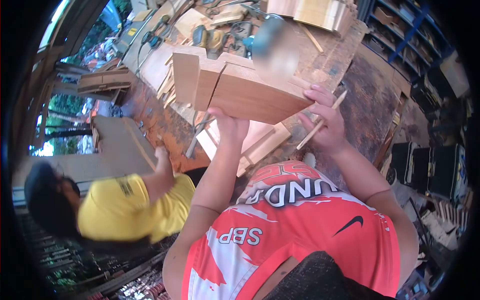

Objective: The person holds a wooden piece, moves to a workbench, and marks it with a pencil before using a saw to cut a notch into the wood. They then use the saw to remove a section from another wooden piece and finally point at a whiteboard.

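A large wooden piece [255, 92], made of joined boards with a dark seam across it, is held up in front of me. My left hand [230, 125] grips its lower edge near the seam, the thumb on the face and the other fingers hidden behind. At the right end, my right hand [325, 120] holds the corner with its fingers. A thin pencil-like wooden stick [320, 122] is also in my right hand, between the fingers. Beneath the piece is a light wooden frame [267, 145].
Power tools [207, 40] and loose boards lie on the workbench [345, 55] beyond. A person in a yellow shirt [125, 205] is at the left by a large panel [117, 145]. Blue shelves [410, 37] and black boxes [425, 167] stand at the right.
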`<action>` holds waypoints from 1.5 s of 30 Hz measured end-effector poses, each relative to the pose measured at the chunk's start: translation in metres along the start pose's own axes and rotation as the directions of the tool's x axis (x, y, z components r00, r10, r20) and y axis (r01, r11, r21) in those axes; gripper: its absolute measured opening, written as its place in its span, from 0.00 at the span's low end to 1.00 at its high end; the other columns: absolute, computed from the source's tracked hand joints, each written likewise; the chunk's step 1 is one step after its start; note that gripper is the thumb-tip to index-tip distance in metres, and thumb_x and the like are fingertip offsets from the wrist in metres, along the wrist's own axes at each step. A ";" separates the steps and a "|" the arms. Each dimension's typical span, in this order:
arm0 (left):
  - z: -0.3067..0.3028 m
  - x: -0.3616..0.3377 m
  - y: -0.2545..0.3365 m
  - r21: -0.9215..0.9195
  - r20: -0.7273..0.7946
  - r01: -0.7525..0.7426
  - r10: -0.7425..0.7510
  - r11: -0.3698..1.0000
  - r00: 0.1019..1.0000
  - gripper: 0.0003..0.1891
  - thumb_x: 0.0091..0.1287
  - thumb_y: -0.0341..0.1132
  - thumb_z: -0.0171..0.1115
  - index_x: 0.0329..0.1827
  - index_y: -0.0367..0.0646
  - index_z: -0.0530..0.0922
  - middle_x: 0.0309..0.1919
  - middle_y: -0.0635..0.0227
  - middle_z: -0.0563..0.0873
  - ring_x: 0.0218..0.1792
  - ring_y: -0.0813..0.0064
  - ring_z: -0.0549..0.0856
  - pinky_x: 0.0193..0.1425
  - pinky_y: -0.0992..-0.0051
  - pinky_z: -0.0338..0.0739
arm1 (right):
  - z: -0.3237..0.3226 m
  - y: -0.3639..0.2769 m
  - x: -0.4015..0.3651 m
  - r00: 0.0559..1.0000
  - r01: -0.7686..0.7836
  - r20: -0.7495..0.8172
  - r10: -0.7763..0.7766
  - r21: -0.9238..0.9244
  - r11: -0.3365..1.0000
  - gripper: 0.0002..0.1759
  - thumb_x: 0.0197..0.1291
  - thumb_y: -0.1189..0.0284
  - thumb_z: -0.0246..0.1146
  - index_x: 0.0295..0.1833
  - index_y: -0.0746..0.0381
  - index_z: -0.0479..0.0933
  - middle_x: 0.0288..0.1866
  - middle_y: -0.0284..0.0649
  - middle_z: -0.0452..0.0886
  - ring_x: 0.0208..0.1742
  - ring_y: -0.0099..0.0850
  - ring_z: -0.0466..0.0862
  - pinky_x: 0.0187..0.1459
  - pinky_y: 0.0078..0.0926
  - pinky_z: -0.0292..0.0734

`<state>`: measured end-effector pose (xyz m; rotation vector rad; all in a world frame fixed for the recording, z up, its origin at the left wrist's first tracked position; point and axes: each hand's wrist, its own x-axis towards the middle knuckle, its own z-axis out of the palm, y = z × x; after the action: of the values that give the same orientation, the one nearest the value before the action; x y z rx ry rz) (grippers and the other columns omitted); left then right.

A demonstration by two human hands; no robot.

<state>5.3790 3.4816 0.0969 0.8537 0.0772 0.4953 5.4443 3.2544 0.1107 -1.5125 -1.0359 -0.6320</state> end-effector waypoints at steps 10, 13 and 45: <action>0.001 0.005 0.012 -0.140 -0.089 -0.119 0.107 0.983 0.990 0.56 0.45 0.81 0.54 0.74 0.53 0.59 0.68 0.72 0.70 0.68 0.67 0.70 0.72 0.58 0.63 | 0.001 -0.014 0.016 0.991 0.116 0.071 -0.116 0.012 0.993 0.27 0.47 0.82 0.74 0.50 0.57 0.70 0.58 0.49 0.80 0.63 0.52 0.77 0.62 0.45 0.74; -0.002 0.011 0.022 -0.203 -0.092 -0.136 0.119 0.970 0.989 0.58 0.43 0.83 0.53 0.74 0.53 0.59 0.67 0.71 0.72 0.66 0.65 0.72 0.70 0.56 0.66 | 0.003 -0.022 0.018 0.980 0.164 0.108 -0.169 0.059 0.985 0.27 0.47 0.82 0.74 0.50 0.57 0.69 0.57 0.47 0.81 0.61 0.51 0.78 0.60 0.44 0.76; -0.018 -0.016 -0.003 -0.216 -0.066 -0.009 -0.006 0.976 0.998 0.50 0.60 0.77 0.45 0.77 0.50 0.54 0.74 0.69 0.63 0.74 0.65 0.61 0.75 0.57 0.56 | 0.054 0.029 -0.014 0.321 -0.768 0.203 0.925 0.628 0.129 0.25 0.63 0.76 0.66 0.62 0.66 0.65 0.51 0.42 0.75 0.48 0.30 0.79 0.49 0.31 0.83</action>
<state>5.3608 3.4855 0.0809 0.6238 0.0817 0.5234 5.4548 3.3034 0.0732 -1.0764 0.0376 0.4086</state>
